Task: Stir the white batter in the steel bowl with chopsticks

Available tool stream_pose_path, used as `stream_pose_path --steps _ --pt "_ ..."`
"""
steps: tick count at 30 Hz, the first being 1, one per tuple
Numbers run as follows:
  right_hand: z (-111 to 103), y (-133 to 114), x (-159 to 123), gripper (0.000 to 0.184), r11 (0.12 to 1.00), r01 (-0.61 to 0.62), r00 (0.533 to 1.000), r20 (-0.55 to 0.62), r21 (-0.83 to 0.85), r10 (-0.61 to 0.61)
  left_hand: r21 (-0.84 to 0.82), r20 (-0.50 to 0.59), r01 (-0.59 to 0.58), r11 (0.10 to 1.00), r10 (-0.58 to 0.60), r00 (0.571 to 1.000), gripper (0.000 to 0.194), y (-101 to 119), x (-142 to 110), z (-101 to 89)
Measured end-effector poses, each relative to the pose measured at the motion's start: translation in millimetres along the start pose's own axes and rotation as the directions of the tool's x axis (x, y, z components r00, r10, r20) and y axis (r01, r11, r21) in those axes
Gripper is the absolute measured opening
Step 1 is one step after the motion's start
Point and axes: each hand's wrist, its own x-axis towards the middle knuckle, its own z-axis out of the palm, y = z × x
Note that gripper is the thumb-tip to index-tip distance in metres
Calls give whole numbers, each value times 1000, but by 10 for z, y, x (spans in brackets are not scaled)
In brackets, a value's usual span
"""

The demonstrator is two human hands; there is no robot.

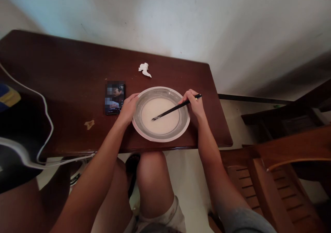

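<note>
A wide metal bowl rests near the front edge of the dark wooden table, with a pale, milky batter inside. My left hand grips the bowl's left rim, its fingers closed around the edge. In my right hand, at the right rim, is a pair of black chopsticks. They slant down to the left, and their whitened tips are at the batter's surface near the middle of the bowl. Left of my left hand, a phone with a lit screen is on the table.
Crumpled white tissue lies behind the bowl on the table. A light, worn patch marks the wood at the left. White cables hang over the table's left side. A slatted wooden chair stands at the right, and a wall rises behind.
</note>
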Motion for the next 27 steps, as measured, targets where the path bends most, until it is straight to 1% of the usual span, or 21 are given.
stream_pose_path --steps 2,4,5,6,8,10,11,12,13,15,17,18,20,22,24,25,27 --pt "-24 0 18 45 999 34 996 -82 -26 -36 -4 3 1 1000 -1 1000 29 -11 7 -1" --pt "-63 5 38 47 998 65 978 -197 -19 -68 1 1 1 1000 -1 1000 29 -13 8 -2" --pt "-77 9 44 49 998 70 970 -232 -4 -69 5 0 1 1000 -1 1000 29 -11 7 -2" --pt "-82 13 45 51 998 63 970 -236 13 -58 9 0 -2 1000 2 1000 29 -7 4 -2" --pt "-61 18 31 52 999 26 986 -167 29 -21 15 -2 -2 1000 2 1000 29 3 -1 -2" --pt "-16 14 10 51 1000 -7 998 -56 15 8 25 -3 -1 1000 1 1000 29 7 -3 -2" --pt "2 8 2 49 1000 -13 1000 -20 0 13 29 -4 -1 1000 1 1000 29 5 -1 -2" --pt "13 0 -1 48 1000 -11 1000 -12 -17 11 27 -3 -3 1000 3 1000 30 0 2 -2" --pt "14 -8 1 47 999 0 1000 -31 -33 -1 21 0 -6 1000 6 1000 31 -7 6 -3" --pt "-14 -18 18 46 999 32 992 -119 -43 -36 11 9 -11 1000 10 1000 32 -21 13 -5" --pt "-54 -15 37 47 998 53 974 -220 -13 -55 17 14 -13 1000 13 1000 33 -25 14 -6" --pt "-67 -9 42 48 998 54 969 -244 7 -51 23 11 -13 1000 13 1000 32 -22 13 -6" --pt "-65 9 37 49 999 32 975 -220 31 -25 30 1 -10 999 10 1000 32 -10 6 -5" --pt "-30 22 17 48 1000 -1 992 -123 21 3 33 -7 -7 999 7 1000 32 6 -2 -3" --pt "4 20 1 44 1000 -10 999 -43 -6 10 38 -7 -6 999 6 1000 32 18 -8 -2" --pt "11 15 0 43 1000 -1 999 -36 -23 0 37 -10 -4 999 4 1000 31 22 -10 -1" --pt "-2 1 10 43 998 28 995 -91 -47 -32 35 -10 1 999 0 1000 30 23 -11 0"
